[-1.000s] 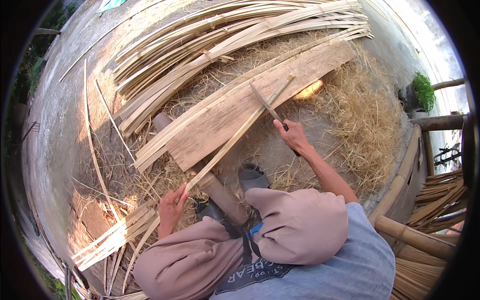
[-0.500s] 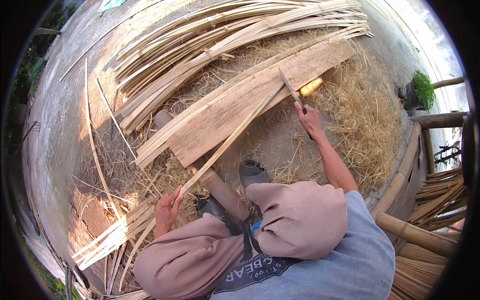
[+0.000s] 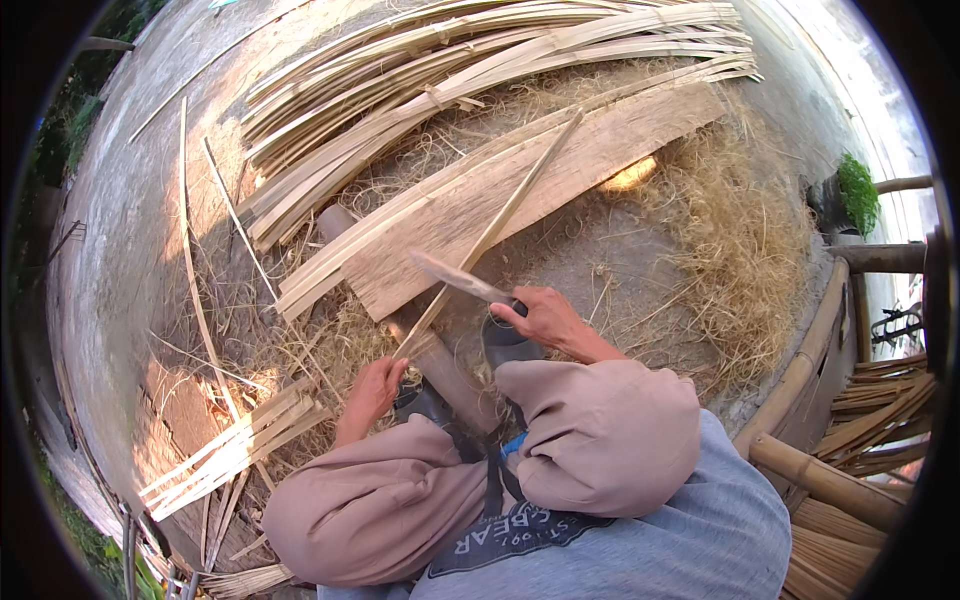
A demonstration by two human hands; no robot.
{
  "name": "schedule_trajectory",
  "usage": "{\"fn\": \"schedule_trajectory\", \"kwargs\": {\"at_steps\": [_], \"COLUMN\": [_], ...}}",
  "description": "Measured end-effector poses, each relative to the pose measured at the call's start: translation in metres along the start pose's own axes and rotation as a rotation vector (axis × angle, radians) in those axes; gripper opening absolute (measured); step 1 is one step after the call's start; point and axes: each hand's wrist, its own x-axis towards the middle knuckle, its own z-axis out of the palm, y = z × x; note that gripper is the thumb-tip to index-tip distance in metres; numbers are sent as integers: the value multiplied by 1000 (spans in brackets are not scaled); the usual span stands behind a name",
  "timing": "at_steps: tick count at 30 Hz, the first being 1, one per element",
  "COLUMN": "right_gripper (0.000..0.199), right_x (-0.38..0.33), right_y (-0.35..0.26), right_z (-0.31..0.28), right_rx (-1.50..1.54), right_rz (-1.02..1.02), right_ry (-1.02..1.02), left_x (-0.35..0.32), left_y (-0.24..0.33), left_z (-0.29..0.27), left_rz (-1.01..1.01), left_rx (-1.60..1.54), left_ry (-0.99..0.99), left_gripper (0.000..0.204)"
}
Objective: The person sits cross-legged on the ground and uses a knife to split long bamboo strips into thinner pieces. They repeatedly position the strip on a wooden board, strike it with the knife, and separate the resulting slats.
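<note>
A: Bamboo strip (image 3: 500,220) position?
B: Near end gripped in closed left hand (image 3: 372,392); far end rests on the plank (image 3: 560,190).
A: Right hand (image 3: 545,320)?
B: Clenched on knife (image 3: 455,277), blade at strip. Shaving appears unfinished; split strips (image 3: 480,60) piled far.

Bamboo strip pile (image 3: 480,60) behind plank (image 3: 520,200), shavings (image 3: 740,240) to its right, short strips (image 3: 240,440) front left

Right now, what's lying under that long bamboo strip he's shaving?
The long bamboo strip crosses a flat board and, near the left hand, a dark round log. Straw-like shavings cover the ground around them. What lies beneath the board is hidden.
</note>
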Motion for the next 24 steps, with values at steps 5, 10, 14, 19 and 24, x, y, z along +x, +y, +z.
{"fn": "schedule_trajectory", "kwargs": {"at_steps": [5, 10, 14, 19, 24], "right_gripper": [65, 68, 68, 72, 77], "right_x": [-8, 56, 53, 67, 70], "right_y": [-10, 73, 63, 104, 96], "right_z": [-7, -80, -76, -99, -90], "right_rx": [-50, -1, -123, -59, -236], "right_rz": [87, 434, 237, 373, 123], "right_ry": [-42, 425, 251, 341, 269], "left_x": [-11, -17, -17, -36, -40], "left_y": [-19, -5, -38, -26, -35], "left_z": [13, -8, -3, -22, -27], "left_rz": [57, 3, 120, 22, 23], "left_rx": [17, 109, 222, 65, 137], "left_ry": [154, 111, 188, 86, 98], "left_gripper": [33, 29, 31, 30, 27]}}
